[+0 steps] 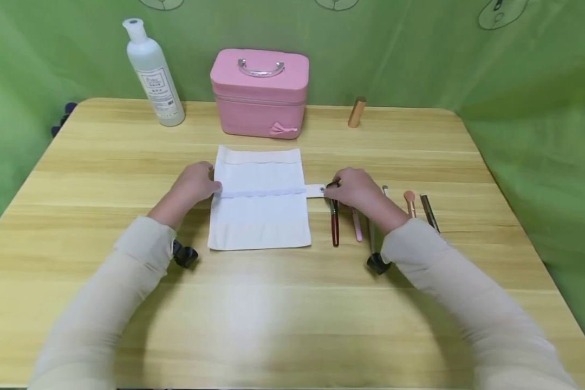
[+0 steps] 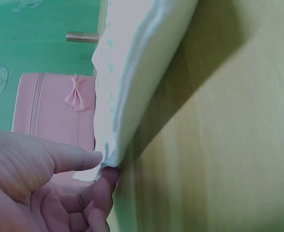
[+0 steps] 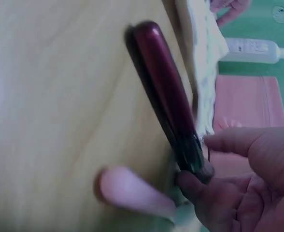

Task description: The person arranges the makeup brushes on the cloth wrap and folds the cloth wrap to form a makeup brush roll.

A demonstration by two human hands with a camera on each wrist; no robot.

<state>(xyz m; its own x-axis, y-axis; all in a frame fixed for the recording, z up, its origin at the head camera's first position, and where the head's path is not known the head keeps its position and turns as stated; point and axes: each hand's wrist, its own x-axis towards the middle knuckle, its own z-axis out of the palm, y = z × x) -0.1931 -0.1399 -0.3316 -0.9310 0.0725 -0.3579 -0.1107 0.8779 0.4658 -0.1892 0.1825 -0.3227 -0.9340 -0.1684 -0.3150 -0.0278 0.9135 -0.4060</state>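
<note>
A white cloth brush roll (image 1: 258,211) lies unfolded, with a band across its middle and a snap strap (image 1: 314,190) on its right side. My left hand (image 1: 195,180) pinches the roll's left edge between thumb and finger; in the left wrist view the cloth (image 2: 132,72) rises off the table there. At the strap's end, my right hand (image 1: 358,189) pinches the tab. Beneath its fingers lies a dark red makeup brush (image 3: 163,77), its head hidden by the hand. Beside that is a pink-handled brush (image 3: 132,191).
A pink case (image 1: 260,97) stands at the back, between a clear bottle (image 1: 153,76) and a rose-gold tube (image 1: 357,112). Right of my right hand lie a brush with a pinkish head (image 1: 409,197) and a dark stick (image 1: 429,211). Green curtains surround the wooden table (image 1: 253,336).
</note>
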